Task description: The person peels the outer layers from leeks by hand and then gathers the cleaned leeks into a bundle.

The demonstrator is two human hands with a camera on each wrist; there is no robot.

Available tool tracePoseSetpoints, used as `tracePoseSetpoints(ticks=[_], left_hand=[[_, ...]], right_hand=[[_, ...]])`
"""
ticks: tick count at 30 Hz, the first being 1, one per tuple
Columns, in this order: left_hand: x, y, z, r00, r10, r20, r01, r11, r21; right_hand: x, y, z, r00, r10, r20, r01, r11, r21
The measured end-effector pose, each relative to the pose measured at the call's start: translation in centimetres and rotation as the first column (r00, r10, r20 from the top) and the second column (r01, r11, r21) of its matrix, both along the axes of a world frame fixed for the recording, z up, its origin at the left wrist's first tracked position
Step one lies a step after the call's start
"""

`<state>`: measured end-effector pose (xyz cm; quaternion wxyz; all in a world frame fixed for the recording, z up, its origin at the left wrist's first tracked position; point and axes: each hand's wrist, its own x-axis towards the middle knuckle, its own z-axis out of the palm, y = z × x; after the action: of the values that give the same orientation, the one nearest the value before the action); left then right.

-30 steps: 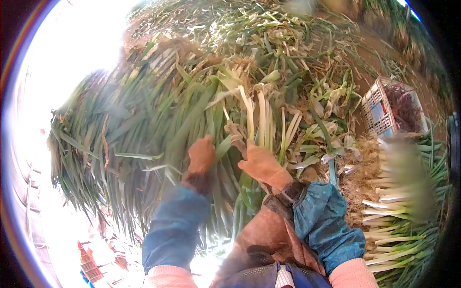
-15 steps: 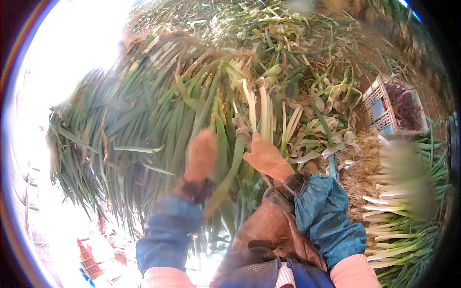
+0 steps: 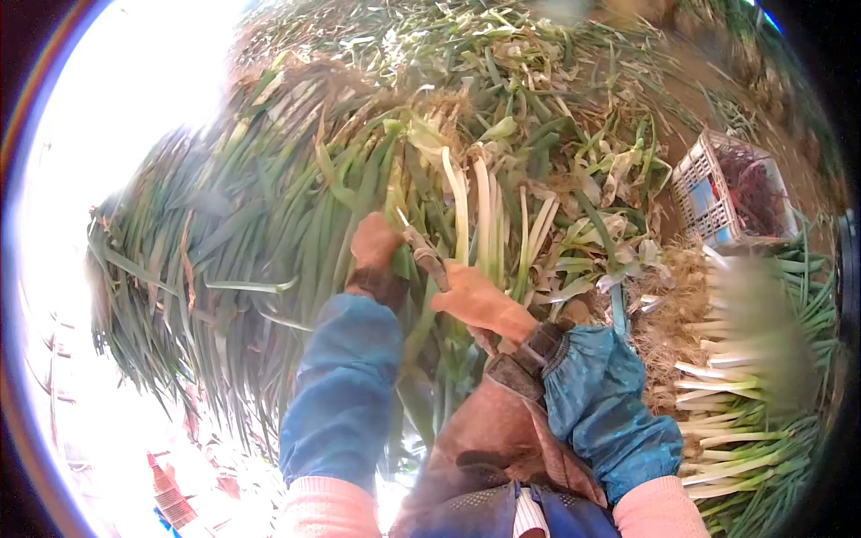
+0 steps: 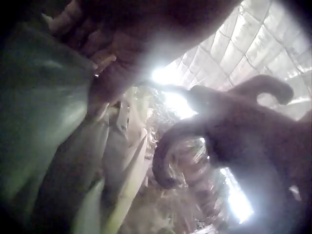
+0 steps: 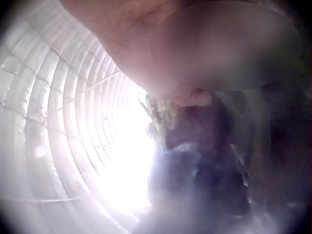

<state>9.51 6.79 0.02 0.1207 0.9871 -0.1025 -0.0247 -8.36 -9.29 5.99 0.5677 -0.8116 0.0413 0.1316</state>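
Observation:
My left hand [image 3: 375,242] is at the near side of a big heap of long green onions [image 3: 242,233], fingers curled round the stalk of one. In the left wrist view, its leaves [image 4: 48,107] fall away beneath the fingers. Just to the right, my right hand [image 3: 480,300] grips an air blow gun [image 3: 427,260], whose thin pale nozzle points up and left toward the left hand. The gun's hooked dark body appears blurred in the left wrist view. Beyond the right hand lie several peeled white stalks [image 3: 484,211]. Glare and shadow hide most of the right wrist view.
A white plastic crate [image 3: 704,193] with reddish netting stands at the right. Below it lies a row of cleaned green onions [image 3: 726,430], their roots [image 3: 668,332] toward me. Stripped leaves [image 3: 601,242] litter the ground ahead. A knee in brown cloth [image 3: 493,430] is below my hands.
My left hand first drew back toward me beside a bending leaf, then moved forward to the stalk near the nozzle. The right hand with the blow gun has shifted slightly left.

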Motion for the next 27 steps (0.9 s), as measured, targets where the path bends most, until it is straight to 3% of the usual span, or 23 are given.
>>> tracePoseSetpoints(ticks=[5, 8, 11, 16, 22, 24, 27], left_hand=[[-4.2, 0.0, 4.0, 0.993, 0.082, -0.085, -0.084, 0.996, -0.022], [-4.3, 0.9, 2.8, 0.992, 0.111, -0.059, -0.113, 0.993, -0.027], [-6.3, 0.9, 3.4, 0.995, 0.092, -0.049, -0.095, 0.994, -0.058], [-8.9, 1.0, 5.6, 0.984, 0.011, -0.176, -0.016, 0.999, -0.029], [-12.1, 3.4, 7.2, 0.966, -0.105, -0.236, 0.087, 0.992, -0.088], [-13.5, 3.7, 8.5, 0.941, -0.109, -0.321, 0.07, 0.989, -0.131], [-15.1, 5.1, 8.5, 0.946, -0.119, -0.301, 0.066, 0.981, -0.182]], right_hand=[[-0.6, 0.3, 0.2, 0.989, 0.069, -0.134, -0.063, 0.997, 0.048], [-1.9, 0.9, 0.6, 0.988, 0.113, -0.105, -0.111, 0.993, 0.032], [-2.4, 1.2, 0.2, 0.996, 0.076, -0.054, -0.075, 0.997, 0.014], [-1.7, 0.4, 0.4, 0.997, -0.002, -0.072, -0.002, 0.998, -0.065], [-3.9, 1.0, 1.8, 0.995, 0.088, 0.057, -0.077, 0.984, -0.163], [-4.0, 1.1, 2.7, 0.994, 0.105, 0.021, -0.101, 0.984, -0.148], [-4.0, 1.1, 2.5, 0.995, 0.096, -0.019, -0.097, 0.99, -0.098]])
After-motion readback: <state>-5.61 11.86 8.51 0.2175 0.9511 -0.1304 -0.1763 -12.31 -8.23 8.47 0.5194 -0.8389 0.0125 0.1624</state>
